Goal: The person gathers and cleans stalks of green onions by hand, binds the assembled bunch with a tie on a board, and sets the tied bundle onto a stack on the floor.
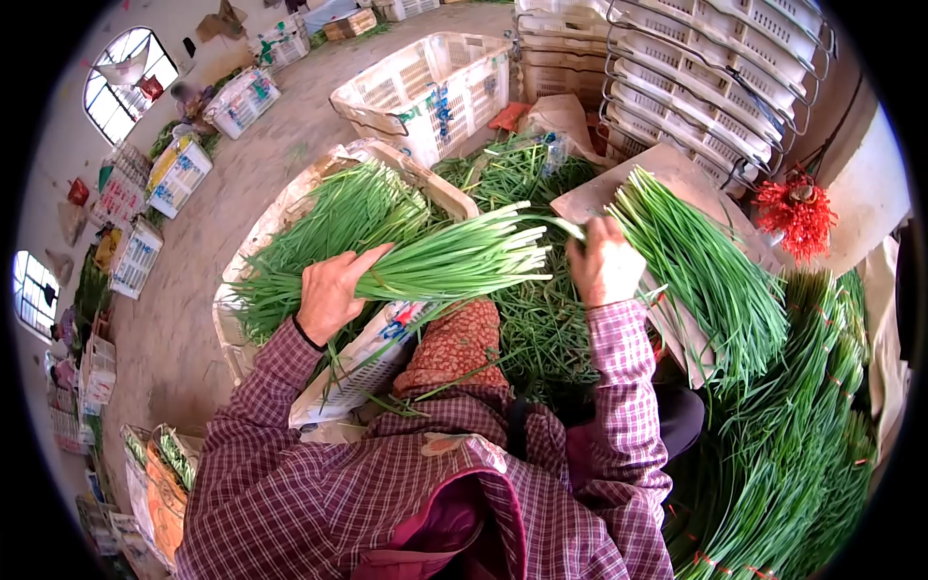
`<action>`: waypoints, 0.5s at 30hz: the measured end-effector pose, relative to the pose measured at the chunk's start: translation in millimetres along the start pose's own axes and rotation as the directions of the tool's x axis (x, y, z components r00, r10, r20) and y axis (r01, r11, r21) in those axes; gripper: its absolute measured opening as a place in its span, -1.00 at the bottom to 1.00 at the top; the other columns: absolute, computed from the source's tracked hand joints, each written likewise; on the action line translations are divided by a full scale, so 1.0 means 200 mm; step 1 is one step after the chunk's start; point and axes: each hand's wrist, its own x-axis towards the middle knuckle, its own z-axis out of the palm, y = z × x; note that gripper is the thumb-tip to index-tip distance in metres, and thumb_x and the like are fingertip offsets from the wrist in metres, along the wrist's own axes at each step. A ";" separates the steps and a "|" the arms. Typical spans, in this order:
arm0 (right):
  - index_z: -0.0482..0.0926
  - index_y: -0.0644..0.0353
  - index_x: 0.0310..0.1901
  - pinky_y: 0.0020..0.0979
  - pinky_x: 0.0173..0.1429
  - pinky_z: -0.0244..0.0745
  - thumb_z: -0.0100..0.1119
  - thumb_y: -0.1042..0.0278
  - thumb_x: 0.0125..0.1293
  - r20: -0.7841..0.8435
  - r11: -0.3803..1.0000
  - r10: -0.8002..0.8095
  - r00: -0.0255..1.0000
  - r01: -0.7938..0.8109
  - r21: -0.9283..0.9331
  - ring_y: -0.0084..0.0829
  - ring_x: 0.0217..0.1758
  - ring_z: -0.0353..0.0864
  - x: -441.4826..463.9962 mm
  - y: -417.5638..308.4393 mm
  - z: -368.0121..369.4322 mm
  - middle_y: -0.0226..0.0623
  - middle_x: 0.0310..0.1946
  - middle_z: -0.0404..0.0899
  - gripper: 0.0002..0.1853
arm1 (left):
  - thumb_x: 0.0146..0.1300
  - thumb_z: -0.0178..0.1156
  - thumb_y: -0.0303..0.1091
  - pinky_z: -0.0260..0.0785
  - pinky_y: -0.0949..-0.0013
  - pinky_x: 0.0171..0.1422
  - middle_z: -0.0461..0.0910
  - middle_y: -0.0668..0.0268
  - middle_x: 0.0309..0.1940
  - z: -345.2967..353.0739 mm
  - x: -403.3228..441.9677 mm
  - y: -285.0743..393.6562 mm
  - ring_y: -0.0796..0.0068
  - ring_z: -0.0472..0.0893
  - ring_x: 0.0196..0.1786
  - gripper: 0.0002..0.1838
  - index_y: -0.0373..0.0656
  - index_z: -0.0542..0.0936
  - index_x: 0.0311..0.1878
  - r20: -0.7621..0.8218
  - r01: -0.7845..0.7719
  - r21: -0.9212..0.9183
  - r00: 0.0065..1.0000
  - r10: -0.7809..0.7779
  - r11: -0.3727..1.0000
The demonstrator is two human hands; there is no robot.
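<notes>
While the left hand (pixel 333 295) grasps the bundle of greens (pixel 454 259) across the crate's (pixel 445 184) edge, the right hand (pixel 607 263) pinches a pale stalk (pixel 568 228); light, limp-leaved, easily bruised, the bundle probably suits a gentle hold nearer its firmer stems.

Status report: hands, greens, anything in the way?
Left hand gripping green bunch; right hand pinching pale stalk beside it; crate close below left hand.
</notes>
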 end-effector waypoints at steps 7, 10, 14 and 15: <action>0.59 0.13 -0.32 -0.34 -0.42 0.54 0.30 0.14 0.20 0.002 0.991 0.130 0.991 -0.130 0.020 -0.37 -0.59 0.59 -0.13 0.23 -0.02 -0.22 -0.48 0.62 -0.77 | -0.16 0.41 -0.43 0.47 0.24 -0.04 0.64 -0.03 -0.17 0.12 -0.09 -0.18 0.03 0.65 -0.17 -0.34 -0.33 0.50 0.13 0.041 0.209 -0.326 0.977 -0.207 0.922; 0.65 0.21 -0.27 -0.40 -0.48 0.42 0.22 0.10 0.29 0.161 0.838 0.159 0.974 -0.219 0.500 -0.45 -0.63 0.52 -0.16 0.00 -0.02 -0.30 -0.58 0.60 -0.71 | -0.12 0.38 -0.44 0.45 0.25 0.01 0.64 -0.05 -0.16 0.10 -0.06 -0.10 0.05 0.66 -0.13 -0.36 -0.36 0.49 0.13 0.090 0.207 -0.510 0.978 -0.187 0.835; 0.66 0.28 -0.26 -0.55 -0.40 0.34 0.29 0.09 0.26 0.391 0.391 0.157 0.907 -0.420 0.819 -0.69 -0.51 0.38 -0.17 -0.24 -0.02 -0.51 -0.58 0.54 -0.66 | -0.08 0.35 -0.46 0.44 0.29 0.05 0.65 -0.04 -0.14 0.06 -0.05 -0.03 0.12 0.67 -0.10 -0.38 -0.37 0.48 0.14 0.128 0.217 -0.575 0.976 -0.175 0.789; 0.65 0.29 -0.27 -0.56 -0.35 0.36 0.31 0.11 0.25 0.423 0.342 0.152 0.893 -0.449 0.825 -0.70 -0.46 0.40 -0.17 -0.28 -0.01 -0.52 -0.55 0.56 -0.67 | -0.08 0.32 -0.48 0.44 0.31 0.05 0.65 -0.04 -0.15 0.05 -0.05 -0.01 0.18 0.68 -0.11 -0.41 -0.38 0.48 0.13 0.128 0.215 -0.587 0.977 -0.173 0.781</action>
